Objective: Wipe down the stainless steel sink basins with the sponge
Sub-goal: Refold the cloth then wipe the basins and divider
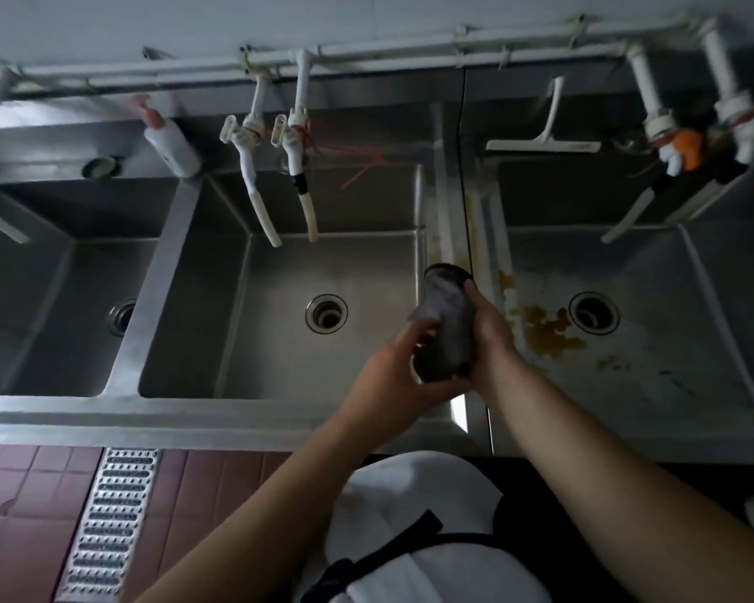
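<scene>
Three stainless steel basins sit side by side: a left basin (62, 298), a middle basin (257, 341) and a right basin (671, 363). Yellow-brown stains (549, 335) lie on the right basin's floor beside its drain (593, 312). Above the rim between the middle and right basins, my right hand (492, 337) grips a dark cylindrical strainer cup (453, 341). My left hand (392, 372) holds a grey sponge (436, 302) against the cup's side; its fingers curl round the sponge and the cup's lower end.
Two white taps (253, 167) (299, 167) hang over the middle basin, whose drain (326, 314) is open. A soap bottle (170, 141) and a white squeegee (545, 143) lie on the back ledge. A floor grate (105, 524) runs through red tiles.
</scene>
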The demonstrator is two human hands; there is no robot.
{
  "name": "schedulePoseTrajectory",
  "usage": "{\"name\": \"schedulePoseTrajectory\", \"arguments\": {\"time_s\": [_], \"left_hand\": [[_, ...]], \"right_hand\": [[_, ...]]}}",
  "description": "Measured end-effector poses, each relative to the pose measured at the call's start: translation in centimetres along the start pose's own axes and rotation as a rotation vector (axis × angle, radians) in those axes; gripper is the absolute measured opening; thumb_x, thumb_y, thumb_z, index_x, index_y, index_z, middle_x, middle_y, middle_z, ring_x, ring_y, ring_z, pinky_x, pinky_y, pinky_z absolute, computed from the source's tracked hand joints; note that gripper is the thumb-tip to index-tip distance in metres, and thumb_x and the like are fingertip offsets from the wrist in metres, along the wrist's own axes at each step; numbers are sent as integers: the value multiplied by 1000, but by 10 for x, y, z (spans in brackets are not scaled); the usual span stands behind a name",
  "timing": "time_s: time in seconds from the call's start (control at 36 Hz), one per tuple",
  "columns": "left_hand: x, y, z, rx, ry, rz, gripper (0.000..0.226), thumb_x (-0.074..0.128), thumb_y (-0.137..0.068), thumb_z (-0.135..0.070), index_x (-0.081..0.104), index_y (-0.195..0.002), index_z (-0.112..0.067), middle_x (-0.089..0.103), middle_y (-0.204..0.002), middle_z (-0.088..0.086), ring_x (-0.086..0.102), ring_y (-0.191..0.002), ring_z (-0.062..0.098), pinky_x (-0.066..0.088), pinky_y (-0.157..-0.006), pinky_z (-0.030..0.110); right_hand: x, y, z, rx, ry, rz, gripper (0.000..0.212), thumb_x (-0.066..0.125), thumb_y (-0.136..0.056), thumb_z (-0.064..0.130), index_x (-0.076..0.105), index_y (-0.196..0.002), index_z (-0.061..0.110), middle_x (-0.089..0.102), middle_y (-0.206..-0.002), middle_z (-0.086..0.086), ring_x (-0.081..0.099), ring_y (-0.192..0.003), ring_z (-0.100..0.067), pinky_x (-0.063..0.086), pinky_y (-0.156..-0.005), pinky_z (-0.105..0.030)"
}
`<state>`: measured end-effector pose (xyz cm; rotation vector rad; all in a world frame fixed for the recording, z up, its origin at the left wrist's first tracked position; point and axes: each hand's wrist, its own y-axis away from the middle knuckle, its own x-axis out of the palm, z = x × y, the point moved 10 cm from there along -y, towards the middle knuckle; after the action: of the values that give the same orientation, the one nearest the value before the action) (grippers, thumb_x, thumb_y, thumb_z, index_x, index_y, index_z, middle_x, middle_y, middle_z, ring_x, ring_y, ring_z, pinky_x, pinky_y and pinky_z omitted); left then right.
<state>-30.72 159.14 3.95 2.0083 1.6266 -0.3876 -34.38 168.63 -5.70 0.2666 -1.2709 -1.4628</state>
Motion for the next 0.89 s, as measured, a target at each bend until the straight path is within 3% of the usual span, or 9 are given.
{"name": "schedulePoseTrajectory", "arguments": {"time_s": [0.08, 0.17, 0.22, 0.33, 0.39, 0.5, 0.64, 0.78, 0.89], "left_hand": [[-8, -6, 3, 10, -19, -49, 58, 80, -79, -33, 57, -132, -24, 69, -115, -4, 64, -103, 9, 52, -88, 26], [-35, -15, 11, 14, -8, -116, 15, 72, -87, -30, 68, -101, -32, 72, -84, -11, 66, -76, 0, 52, -70, 18], [-55, -21, 21, -52, 50, -152, 1, 69, -89, -36, 68, -88, -36, 71, -76, -12, 67, -69, 1, 52, -64, 18], [-78, -27, 26, -110, 75, -151, 12, 71, -86, -39, 71, -79, -30, 66, -59, -15, 56, -46, -3, 40, -43, 11], [-79, -29, 26, -126, 81, -74, 12, 73, -85, -35, 72, -76, -27, 64, -54, -14, 53, -43, -5, 38, -41, 9], [-87, -21, 27, -133, -31, 84, 14, 73, -85, -28, 75, -82, -14, 64, -63, 0, 53, -51, 4, 43, -51, 20], [-122, 5, 46, -130, -100, 158, 18, 71, -84, -26, 74, -86, -8, 69, -84, 17, 60, -71, 19, 49, -70, 33], [-161, 28, 74, -89, -114, 180, 8, 69, -86, -22, 73, -90, -27, 70, -88, 0, 66, -89, 17, 51, -75, 27], [-178, 42, 72, 36, -101, 233, 10, 67, -89, -22, 71, -98, -23, 68, -98, 0, 64, -96, 18, 53, -82, 31]], "right_hand": [[4, 3, -2, 24, -44, -23, 63, 49, -94, 60, 64, -128, 9, 70, -110, -17, 67, -88, -30, 55, -71, -35], [10, 14, 3, 16, 217, 69, 55, 54, -87, 63, 72, -108, 16, 72, -82, -10, 65, -67, -23, 50, -63, -29], [8, 24, 16, -94, 507, 57, 48, 63, -79, 64, 71, -101, 22, 73, -85, -8, 63, -74, -22, 47, -63, -29], [21, 45, 26, -330, 937, 128, 62, 78, -65, 60, 59, -121, 42, 65, -114, 10, 59, -104, -15, 46, -75, -33], [34, 57, 21, -475, 1079, 205, 38, 81, -74, 44, 66, -109, 47, 68, -108, 22, 59, -102, 7, 42, -79, -25], [48, 71, 17, -643, 1220, 164, 13, 75, -85, 23, 72, -95, 30, 67, -105, 14, 55, -88, 23, 36, -76, -10], [65, 77, -18, -461, 1251, 257, 18, 75, -85, 14, 67, -101, 17, 75, -96, -1, 72, -91, -10, 55, -74, -20], [80, 93, -15, -550, 1218, 168, 23, 71, -85, 4, 67, -95, 24, 76, -88, 3, 71, -88, -10, 52, -70, -18], [99, 123, -6, -717, 1148, 106, 18, 70, -88, 12, 68, -92, 29, 75, -89, 8, 71, -85, -5, 52, -69, -18]]}}
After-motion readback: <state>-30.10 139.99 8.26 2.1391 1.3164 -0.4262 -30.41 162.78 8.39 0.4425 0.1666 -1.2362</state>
